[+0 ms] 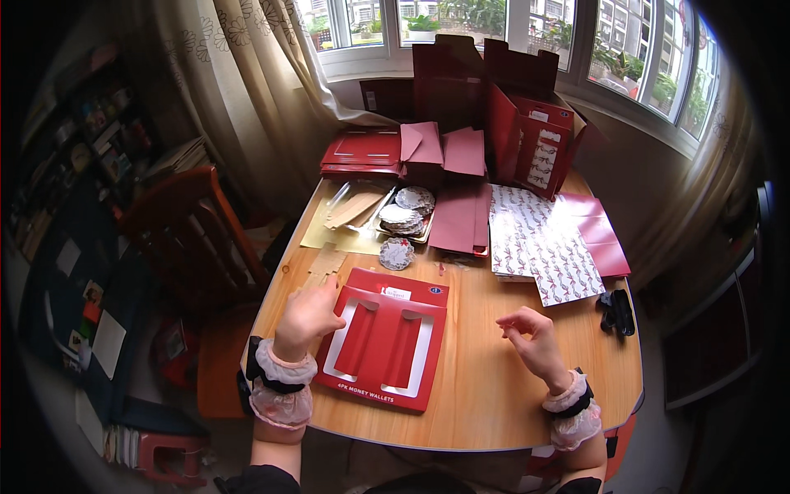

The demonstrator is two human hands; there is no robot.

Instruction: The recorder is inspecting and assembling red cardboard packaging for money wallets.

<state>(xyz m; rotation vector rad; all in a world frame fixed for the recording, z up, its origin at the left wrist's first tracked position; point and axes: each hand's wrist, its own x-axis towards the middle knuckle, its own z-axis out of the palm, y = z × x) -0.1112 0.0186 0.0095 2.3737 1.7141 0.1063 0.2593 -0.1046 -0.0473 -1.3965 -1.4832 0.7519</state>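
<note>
A flat red cardboard wallet pack [381,393] lies on the table in front of me, with two tall cut-out windows framed in white and a small white label near its top. My left hand [304,323] hovers over its left edge, thumb and forefinger spread, holding nothing I can see. To the right of the pack, above bare wood, my right hand [533,344] has its fingers curled in toward the thumb. Whatever sits between those fingertips, if anything, is too small to make out. Both wrists wear pale ruffled cuffs with dark bands.
Behind the pack sit round patterned tags [397,253], tan card pieces [355,209] and dark pink envelopes [457,216]. Patterned white sheets [527,239] lie at right near a black object [616,313]. Red folders [360,151] and an open red box [527,136] stand at the back.
</note>
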